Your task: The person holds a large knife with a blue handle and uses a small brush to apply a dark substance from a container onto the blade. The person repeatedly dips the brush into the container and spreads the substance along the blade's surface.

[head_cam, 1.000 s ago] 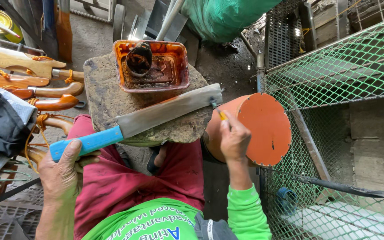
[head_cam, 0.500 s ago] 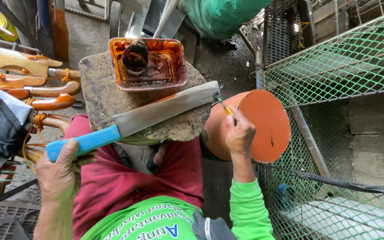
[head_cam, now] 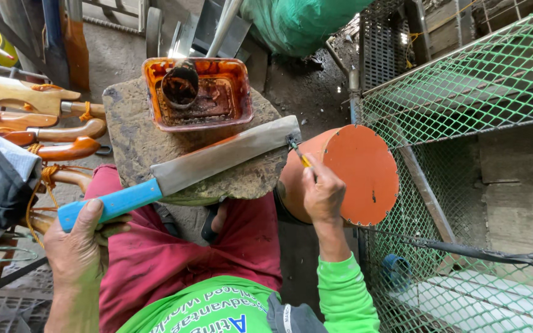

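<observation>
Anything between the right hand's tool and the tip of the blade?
Nothing visible. The right hand holds a small yellow-handled tool with its point at the far end of the big knife, which lies on the stone block. The left hand grips the blue handle.

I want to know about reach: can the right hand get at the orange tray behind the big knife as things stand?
Probably yes. The right hand holds a small brush at the tip of the knife, and the orange tray lies just past the blade on the same stone block. Only the flat blade lies between them.
</observation>
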